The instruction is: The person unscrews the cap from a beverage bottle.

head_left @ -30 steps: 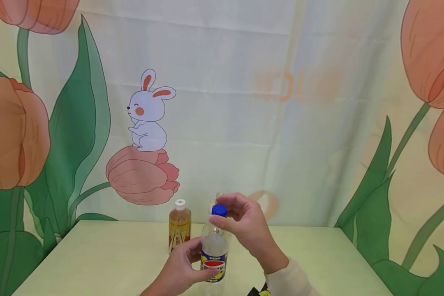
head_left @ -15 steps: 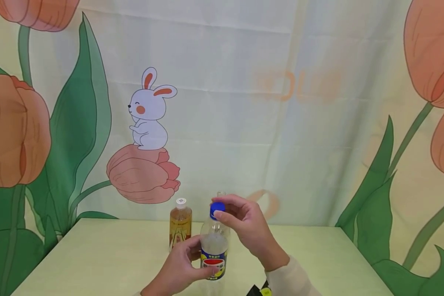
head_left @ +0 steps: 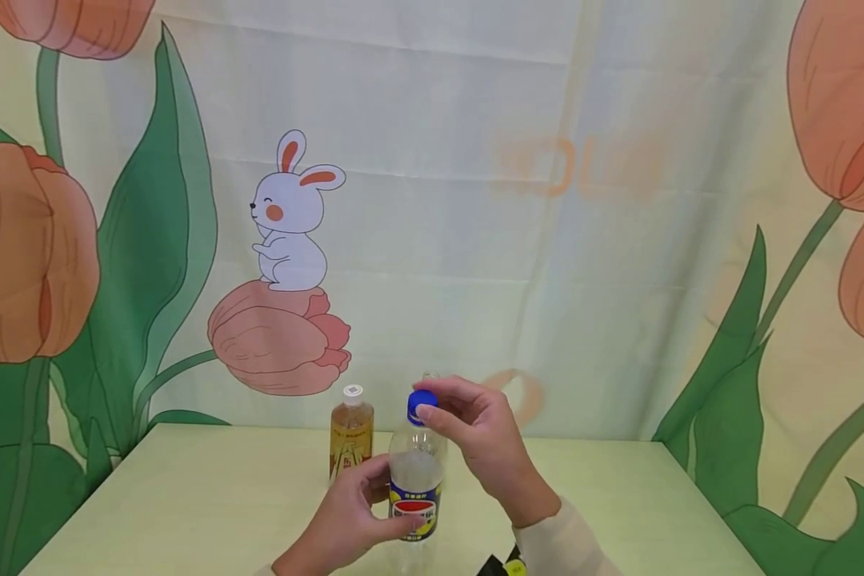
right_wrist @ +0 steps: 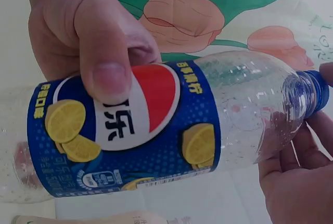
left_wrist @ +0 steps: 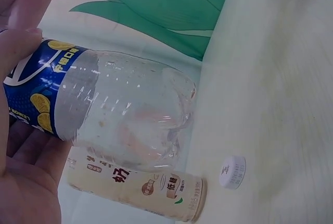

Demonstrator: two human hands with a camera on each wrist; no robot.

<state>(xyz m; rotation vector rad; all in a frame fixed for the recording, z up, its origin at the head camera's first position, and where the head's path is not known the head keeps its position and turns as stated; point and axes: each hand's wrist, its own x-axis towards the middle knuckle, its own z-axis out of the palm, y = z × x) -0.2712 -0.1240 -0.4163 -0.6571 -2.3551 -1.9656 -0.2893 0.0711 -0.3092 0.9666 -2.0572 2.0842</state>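
My left hand (head_left: 342, 524) grips a clear plastic soda bottle (head_left: 418, 464) around its blue label (right_wrist: 130, 125), which has lemon slices and a red, white and blue emblem. The thumb lies across the front of the label. At the top, a blue screw cap (head_left: 422, 402) sits on the neck, pinched by the thumb and fingers of my right hand (head_left: 486, 432). The bottle stands about upright in the head view, and its bare lower end (left_wrist: 140, 109) shows in the left wrist view, close over the tabletop. No drink shows inside its clear parts, only droplets.
A white-capped bottle of amber drink (head_left: 351, 436) stands behind my left hand. Another clear bottle's top (head_left: 430, 375) peeks out behind my right fingers. The left wrist view has a cream-coloured container (left_wrist: 135, 187) and a loose white cap (left_wrist: 232, 172) on the table (left_wrist: 281, 104).
My right thumb has moved from the lower left of the blue cap onto its front. The bottle has risen very slightly, with my left hand's grip unchanged.
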